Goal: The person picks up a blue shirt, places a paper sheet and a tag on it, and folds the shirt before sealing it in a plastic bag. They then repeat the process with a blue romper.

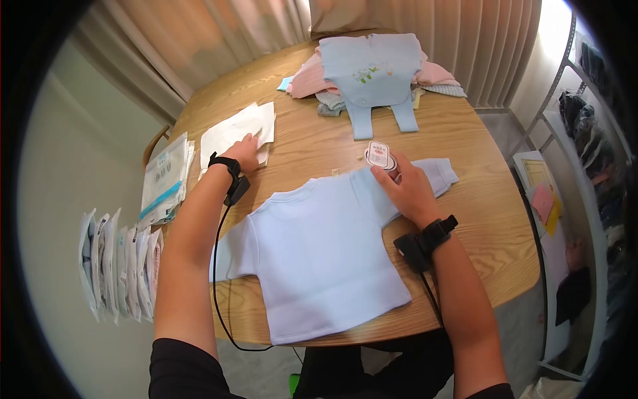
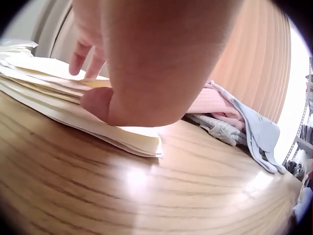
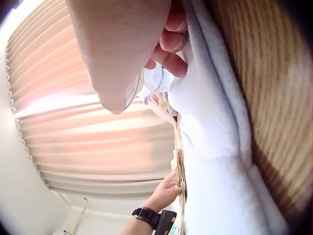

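A pale blue long-sleeved baby top lies spread on the wooden table, neckline away from me. My right hand is over its right shoulder and sleeve, holding white hang tags with small red print between thumb and fingers. In the right wrist view the fingers curl close above the fabric. My left hand is at the right edge of a stack of off-white paper sheets. Its thumb grips the sheets' edge, with other fingers over the top; the index finger is hidden in the left wrist view.
A light blue embroidered garment lies on a pile of pink and grey clothes at the back. Printed clear bags lie at the left edge, above a row of packed bags. A metal shelf stands right.
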A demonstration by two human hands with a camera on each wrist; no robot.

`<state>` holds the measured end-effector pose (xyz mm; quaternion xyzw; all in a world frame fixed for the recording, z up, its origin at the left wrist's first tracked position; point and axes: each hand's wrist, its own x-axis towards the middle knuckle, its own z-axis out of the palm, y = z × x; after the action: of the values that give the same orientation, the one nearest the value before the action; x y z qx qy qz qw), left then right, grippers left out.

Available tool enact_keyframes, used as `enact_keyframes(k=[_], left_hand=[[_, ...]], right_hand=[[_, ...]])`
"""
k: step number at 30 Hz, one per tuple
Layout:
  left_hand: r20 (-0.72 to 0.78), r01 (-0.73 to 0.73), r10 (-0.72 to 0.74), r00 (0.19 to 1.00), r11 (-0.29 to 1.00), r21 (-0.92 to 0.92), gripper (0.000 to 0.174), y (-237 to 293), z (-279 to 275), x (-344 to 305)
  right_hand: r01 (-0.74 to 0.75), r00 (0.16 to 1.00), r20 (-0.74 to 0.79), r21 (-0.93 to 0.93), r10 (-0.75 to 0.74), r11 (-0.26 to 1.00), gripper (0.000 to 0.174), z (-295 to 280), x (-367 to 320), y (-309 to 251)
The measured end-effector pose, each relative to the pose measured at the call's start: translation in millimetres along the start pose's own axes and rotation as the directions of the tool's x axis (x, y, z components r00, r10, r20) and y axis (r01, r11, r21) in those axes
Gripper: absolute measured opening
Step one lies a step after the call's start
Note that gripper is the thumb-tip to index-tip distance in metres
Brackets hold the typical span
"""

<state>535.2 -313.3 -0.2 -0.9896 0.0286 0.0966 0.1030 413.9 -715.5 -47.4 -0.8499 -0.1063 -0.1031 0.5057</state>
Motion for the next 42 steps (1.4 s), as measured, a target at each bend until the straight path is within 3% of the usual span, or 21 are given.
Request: enact_keyframes(k=[2,4,6,8,9,10,13,17,18,20,21,22,24,26,27,29,30,32,34,40,42], left_hand=[[-0.028,0.022,-0.021,0.999,1.000,0.016,0.063,0.2,-1.0,-4.7],[-0.277,0.006,0.017,0.961,0.996,0.084,0.058,-5.9,-8.6,-19.0],[-0.305,0.049,0.001,0.952,0.987,0.156,0.057,-10.1,-27.7,-31.3],[-0.583,0.044,0.057,0.810,0.986,0.158,0.055,-15.1,-44.9,-51.1],[-0.775,-0.012,0.184,0.604,0.975,0.221,0.034,-16.0,-52.7,-61.7],[-0.775,-0.009,0.187,0.604,0.974,0.228,0.034,-13.4,-67.0,-77.2],[-0.842,-0.163,0.338,0.420,0.941,0.296,0.024,-3.1,-106.1,-117.3],[-0.885,-0.332,0.327,0.332,0.918,0.215,0.017,45.6,-138.6,-177.0],[-0.881,-0.333,0.328,0.340,0.919,0.213,0.017,60.4,-144.7,-190.1],[-0.872,-0.566,0.227,0.433,0.822,-0.067,0.013,86.7,-153.8,-211.6],[-0.830,-0.604,0.179,0.529,0.766,-0.219,0.011,102.7,-154.1,-218.7],[-0.830,-0.600,0.173,0.530,0.768,-0.224,0.011,114.3,-146.2,-219.6],[-0.656,-0.551,0.181,0.732,0.723,-0.416,0.011,132.0,-121.6,-210.7],[-0.535,-0.528,0.256,0.805,0.721,-0.449,0.010,143.8,-94.6,-194.1],[-0.536,-0.533,0.259,0.804,0.714,-0.454,0.010,146.9,-74.3,-182.0],[-0.635,-0.664,0.426,0.645,0.724,-0.188,0.014,151.3,-35.9,-164.6],[-0.631,-0.662,0.423,0.650,0.723,-0.198,0.014,154.3,-23.8,-168.6],[-0.582,-0.613,0.438,0.685,0.778,-0.136,0.033,163.4,2.4,-188.5],[-0.362,-0.600,0.496,0.789,0.749,-0.282,0.055,159.5,11.6,-214.2],[-0.287,-0.583,0.521,0.804,0.787,-0.201,0.067,161.7,22.9,-268.2],[-0.258,-0.507,0.457,0.851,0.842,-0.183,0.067,161.6,27.9,-263.1]], right_hand=[[0.003,1.000,-0.005,-0.001,-0.003,1.000,0.061,-0.9,-0.8,-0.8],[-0.003,1.000,-0.011,0.031,0.004,1.000,0.060,-0.7,-3.3,-0.8],[0.007,1.000,-0.025,0.064,-0.006,0.998,0.059,-3.4,-0.5,-4.8],[0.046,0.998,-0.043,0.149,-0.040,0.988,0.057,-4.4,-4.9,-8.2],[0.046,0.998,-0.043,0.157,-0.039,0.987,0.057,-3.4,-7.3,-6.0],[0.034,0.999,-0.026,0.257,-0.028,0.966,0.056,-1.7,-7.5,-2.4],[-0.021,1.000,0.024,0.417,0.012,0.909,0.054,-5.8,-2.4,2.8],[-0.062,0.998,0.053,0.496,0.041,0.866,0.055,-5.4,-2.3,6.2],[-0.070,0.997,0.059,0.498,0.047,0.864,0.055,-5.0,-2.5,7.4],[-0.054,0.998,0.044,0.508,0.037,0.860,0.055,-3.4,-1.2,6.8],[-0.055,0.998,0.048,0.508,0.035,0.859,0.055,-1.5,-2.3,5.9],[-0.027,1.000,0.027,0.543,0.014,0.839,0.054,0.7,-3.4,6.6],[0.006,1.000,0.004,0.567,-0.010,0.823,0.053,3.1,-0.9,14.1],[0.048,0.997,0.033,0.359,-0.064,0.932,0.048,3.7,6.5,32.4],[0.044,0.998,0.031,0.352,-0.059,0.935,0.048,1.2,6.2,32.0],[0.019,0.999,0.029,0.347,-0.031,0.938,0.044,2.3,2.4,24.1],[0.011,0.999,0.037,0.345,-0.025,0.938,0.044,3.2,2.2,24.0],[0.048,0.999,0.005,0.295,-0.052,0.954,0.039,2.7,3.3,27.2],[0.054,0.998,0.000,0.268,-0.056,0.962,0.038,0.9,1.2,29.0],[0.089,0.996,0.000,0.210,-0.091,0.974,0.037,5.2,5.5,29.8],[0.066,0.998,0.006,0.213,-0.069,0.975,0.037,2.4,7.8,27.3]])
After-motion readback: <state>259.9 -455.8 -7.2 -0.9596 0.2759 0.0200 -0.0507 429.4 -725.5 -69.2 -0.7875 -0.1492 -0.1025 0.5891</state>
